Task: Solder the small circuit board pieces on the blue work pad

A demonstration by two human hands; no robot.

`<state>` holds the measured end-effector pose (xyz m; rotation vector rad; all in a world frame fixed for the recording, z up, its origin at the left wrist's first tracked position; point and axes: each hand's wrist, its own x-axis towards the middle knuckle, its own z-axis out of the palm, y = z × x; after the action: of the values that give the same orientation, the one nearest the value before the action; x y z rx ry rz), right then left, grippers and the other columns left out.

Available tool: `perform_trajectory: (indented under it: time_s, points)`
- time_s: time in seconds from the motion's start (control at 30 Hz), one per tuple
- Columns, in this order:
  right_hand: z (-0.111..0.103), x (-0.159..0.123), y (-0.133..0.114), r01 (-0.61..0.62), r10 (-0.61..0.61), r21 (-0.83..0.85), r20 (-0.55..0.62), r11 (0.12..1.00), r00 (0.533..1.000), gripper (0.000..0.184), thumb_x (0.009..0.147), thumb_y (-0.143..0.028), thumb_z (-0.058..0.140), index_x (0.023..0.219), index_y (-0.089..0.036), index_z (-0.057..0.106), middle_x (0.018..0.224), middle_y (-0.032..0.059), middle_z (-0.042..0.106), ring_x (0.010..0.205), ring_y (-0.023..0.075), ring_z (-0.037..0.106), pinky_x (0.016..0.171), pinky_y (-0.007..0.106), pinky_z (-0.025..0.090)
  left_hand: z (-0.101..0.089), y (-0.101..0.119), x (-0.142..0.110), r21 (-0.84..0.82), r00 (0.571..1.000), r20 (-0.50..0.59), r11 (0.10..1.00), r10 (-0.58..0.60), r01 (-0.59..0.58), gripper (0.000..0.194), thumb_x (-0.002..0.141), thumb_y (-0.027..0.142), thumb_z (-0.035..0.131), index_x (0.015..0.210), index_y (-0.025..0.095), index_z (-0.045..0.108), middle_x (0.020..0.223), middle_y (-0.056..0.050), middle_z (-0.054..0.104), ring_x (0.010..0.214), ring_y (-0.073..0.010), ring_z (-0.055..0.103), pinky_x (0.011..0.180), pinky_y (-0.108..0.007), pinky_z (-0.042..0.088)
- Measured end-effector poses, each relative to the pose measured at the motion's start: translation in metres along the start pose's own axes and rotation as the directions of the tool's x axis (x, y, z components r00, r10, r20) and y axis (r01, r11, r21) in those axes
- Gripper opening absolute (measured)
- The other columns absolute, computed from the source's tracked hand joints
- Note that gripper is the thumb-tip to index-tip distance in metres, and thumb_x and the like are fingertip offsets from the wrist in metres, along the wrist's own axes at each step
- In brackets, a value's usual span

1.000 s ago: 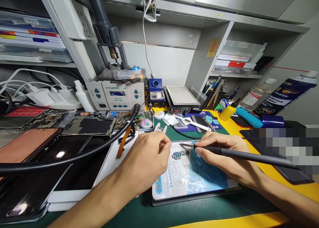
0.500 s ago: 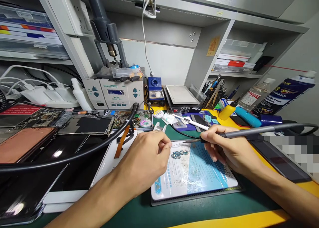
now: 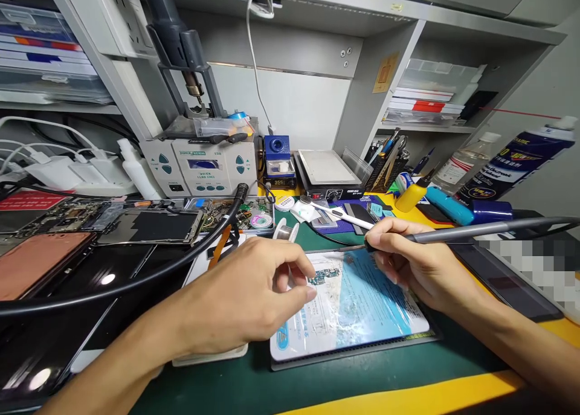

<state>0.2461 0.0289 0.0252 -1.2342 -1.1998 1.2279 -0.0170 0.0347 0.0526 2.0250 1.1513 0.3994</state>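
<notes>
My right hand (image 3: 414, 264) grips a grey soldering iron (image 3: 462, 234) like a pen, with the tip just past the fingers at the top edge of a blue and white work mat (image 3: 357, 312). A small green circuit board (image 3: 325, 276) lies on that mat between my hands. My left hand (image 3: 254, 297) hovers beside the board with thumb and fingers pinched together; what they hold is too thin to name. A small solder spool (image 3: 285, 231) stands just behind the left hand.
A soldering station (image 3: 203, 161), a blue tip cleaner (image 3: 277, 158) and a hot plate (image 3: 324, 170) line the back. Opened phones and boards (image 3: 113, 221) lie at the left under a thick black hose (image 3: 136, 279). Bottles and a spray can (image 3: 512, 170) stand right.
My left hand has dropped down toward the mat. The right hand has lifted the iron's tip off the board to the mat's top edge, the handle now nearly level.
</notes>
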Motion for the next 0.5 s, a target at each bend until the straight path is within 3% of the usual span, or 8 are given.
perform_trajectory:
  time_s: [0.2, 0.5]
  points:
    - [-0.0019, -0.0011, 0.0007, -0.004, 0.004, 0.029, 0.007, 1.000, 1.000, 0.016, 0.082, -0.027, 0.075, 0.070, -0.019, 0.067, 0.051, -0.0047, 0.050, 0.041, 0.0080, 0.044, 0.036, 0.017, 0.030, -0.0074, 0.0020, 0.0031, -0.123, 0.997, 0.053, 0.991, 0.062, -0.056, 0.021, 0.091, 0.037, 0.061, 0.084, 0.023, 0.075, 0.075, 0.003, 0.067, 0.064, -0.0107, 0.057, 0.057, -0.020, 0.044]
    - [-0.0050, -0.0062, -0.0017, 0.024, -0.023, -0.016, 0.058, 1.000, 0.998, 0.020, 0.083, -0.031, 0.074, 0.070, -0.018, 0.067, 0.054, -0.0031, 0.053, 0.040, 0.0084, 0.046, 0.037, 0.019, 0.030, -0.0067, -0.0002, 0.0078, -0.260, 0.994, 0.111, 0.965, -0.011, 0.040, 0.027, 0.093, 0.042, 0.058, 0.096, 0.019, 0.072, 0.078, -0.002, 0.067, 0.057, -0.0123, 0.059, 0.051, -0.022, 0.049]
